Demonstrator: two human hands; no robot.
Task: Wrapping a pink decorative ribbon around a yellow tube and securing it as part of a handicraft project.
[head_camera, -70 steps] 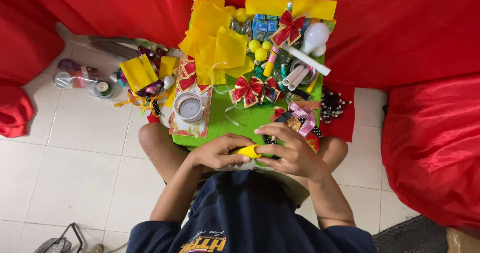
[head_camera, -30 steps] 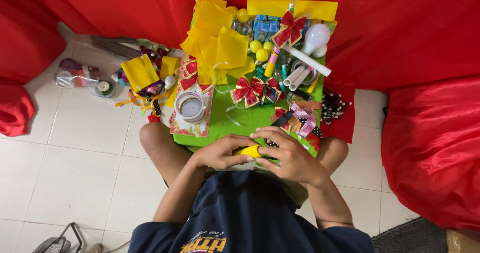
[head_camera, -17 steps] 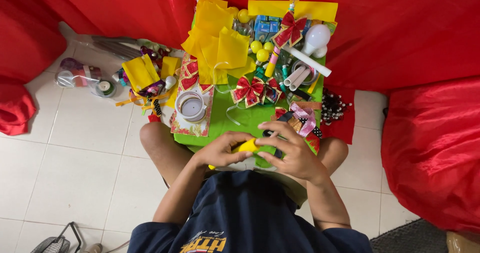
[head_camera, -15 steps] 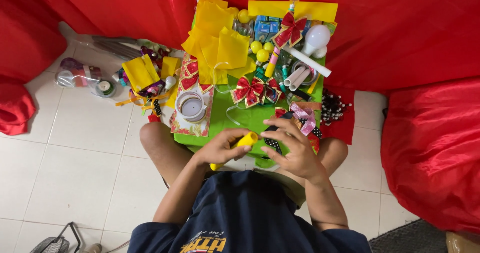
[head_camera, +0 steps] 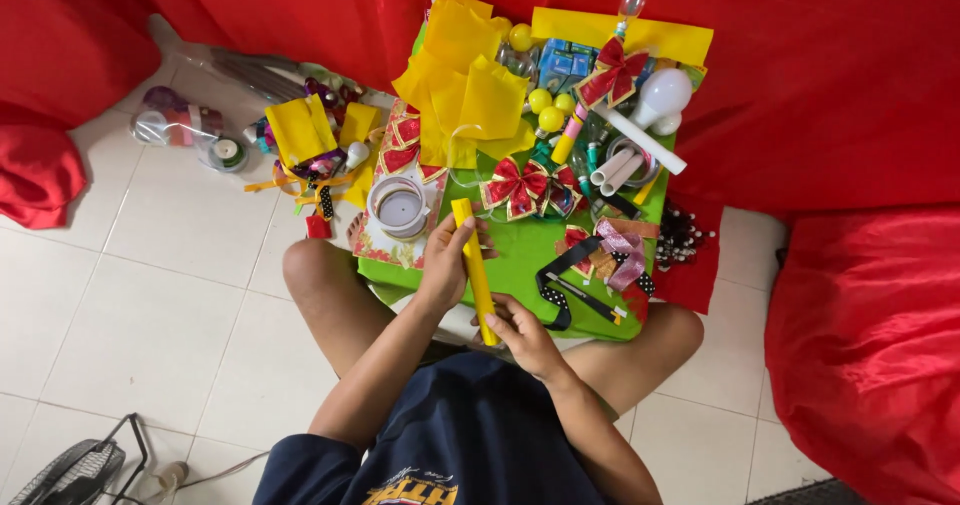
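I hold a long yellow rolled paper tube (head_camera: 473,265) lengthwise over the near edge of a green board (head_camera: 520,260). My left hand (head_camera: 445,255) grips the tube's upper half. My right hand (head_camera: 518,333) pinches its lower end close to my body. Just beyond the tube's far tip lie a red-and-gold bow (head_camera: 520,187) and a white tape roll (head_camera: 399,207). A black ribbon (head_camera: 560,293) lies to the right of my right hand.
The board is crowded with yellow paper sheets (head_camera: 460,75), yellow balls (head_camera: 545,110), white tubes (head_camera: 625,160), a light bulb (head_camera: 662,95) and bows. More craft supplies (head_camera: 300,145) sit on the tiled floor at left. Red cloth (head_camera: 850,115) surrounds the area. A fan (head_camera: 70,470) stands at lower left.
The yellow tube was held crosswise and short between both hands; now it is turned lengthwise. My left hand slid up it and my right hand dropped to its near end.
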